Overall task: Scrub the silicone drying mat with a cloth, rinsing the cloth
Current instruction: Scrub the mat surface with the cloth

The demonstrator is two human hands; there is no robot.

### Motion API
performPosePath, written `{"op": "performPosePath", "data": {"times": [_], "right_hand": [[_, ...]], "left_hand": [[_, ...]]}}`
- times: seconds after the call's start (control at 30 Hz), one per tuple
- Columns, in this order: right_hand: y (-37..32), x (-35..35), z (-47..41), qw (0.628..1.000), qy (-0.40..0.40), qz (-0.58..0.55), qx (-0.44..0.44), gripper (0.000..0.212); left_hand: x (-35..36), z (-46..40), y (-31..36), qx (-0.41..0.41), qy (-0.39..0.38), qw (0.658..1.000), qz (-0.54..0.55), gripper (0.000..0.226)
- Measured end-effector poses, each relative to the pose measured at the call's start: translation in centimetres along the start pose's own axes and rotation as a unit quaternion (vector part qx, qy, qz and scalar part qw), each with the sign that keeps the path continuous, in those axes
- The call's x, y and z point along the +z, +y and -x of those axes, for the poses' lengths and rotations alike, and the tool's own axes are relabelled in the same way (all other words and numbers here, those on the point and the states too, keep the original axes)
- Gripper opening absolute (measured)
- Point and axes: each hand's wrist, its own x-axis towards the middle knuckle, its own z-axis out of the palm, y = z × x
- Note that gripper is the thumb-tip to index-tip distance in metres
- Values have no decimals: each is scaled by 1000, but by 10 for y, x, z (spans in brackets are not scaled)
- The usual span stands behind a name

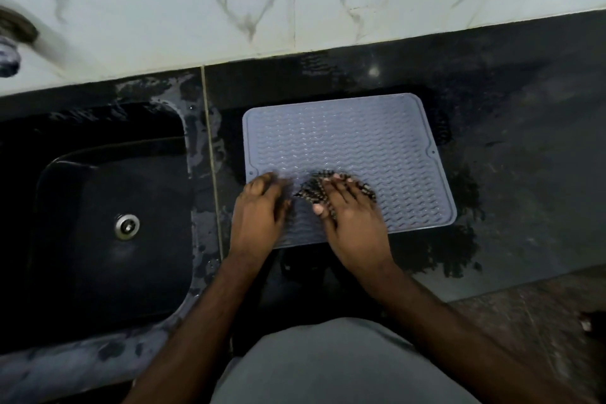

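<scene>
Nearest the camera, lower centre of frame: the person's grey-clad torso, both forearms reaching up-frame over the dark worktop [511, 147]. Wet patches showed on the worktop around the mat.

The grey silicone drying mat [354, 144] lay flat on the worktop at centre frame, ribbed in a wave pattern, its long axis running left-right with a slight clockwise skew. The dark patterned cloth [314, 187] sat on the mat's lower-left part, under the right hand.

Right hand [351, 216]: fingers spread fairly straight, pressing the cloth flat onto the mat. Left hand [259, 207]: on the mat's lower-left edge, just left of the cloth; blurred, so its curl could not be told, and no object seen in it.

Key relation: most unscrubbed-looking mat area lay up-frame and to the right of the hands; the right hand was nearer. The black sink [108, 216] lay left of the mat, nearer the left hand, for rinsing.

No brand, label or legible writing seen.
</scene>
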Motion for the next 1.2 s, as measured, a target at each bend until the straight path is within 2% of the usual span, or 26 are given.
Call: {"op": "performPosePath", "data": {"times": [0.07,0.13,0.27,0.37,0.47,0.53,0.6,0.67,0.7,0.77,0.83,0.93,0.97,1.07,1.13,1.2], "right_hand": [[-20,20,7,994,-107,29,-22,60],[-24,39,14,985,-156,73,-31,62],[-25,43,15,983,-145,108,-20,60],[-33,36,9,986,-125,107,1,51],[-39,23,-4,997,-65,33,12,39],[-50,24,-8,998,-26,-27,-47,39],[-72,34,-5,991,-88,-46,-94,45],[-88,52,7,978,-180,32,-100,54],[-90,59,12,974,-195,68,-95,56],[-89,61,13,977,-185,65,-87,56],[-86,53,12,984,-158,9,-84,51],[-78,39,16,992,-68,-22,-100,48],[-78,35,19,991,-76,-19,-108,47],[-81,36,25,972,-199,40,-115,49],[-86,30,22,977,-190,-31,-94,44],[-97,14,6,981,-102,-157,-48,33]], "left_hand": [[-4,9,-9,-14,2,1000,-16,44],[-6,16,-19,-23,-1,1000,-19,40],[-6,25,-35,3,-6,1000,26,41],[-6,34,-42,-17,-8,996,88,47],[-10,43,-52,-21,15,998,64,48],[-13,48,-58,-14,19,999,40,45],[-15,51,-64,1,10,1000,20,40],[-15,52,-70,-1,-11,1000,8,48],[-16,52,-72,-2,-21,1000,5,52],[-19,52,-76,0,-27,1000,10,54],[-20,51,-79,8,-26,999,22,52],[-19,52,-78,20,-22,999,23,56],[-19,52,-76,19,-18,999,24,57],[-17,53,-68,-8,6,999,47,52],[-20,56,-66,-27,26,996,77,51],[-25,57,-67,-50,54,988,136,50]]}}
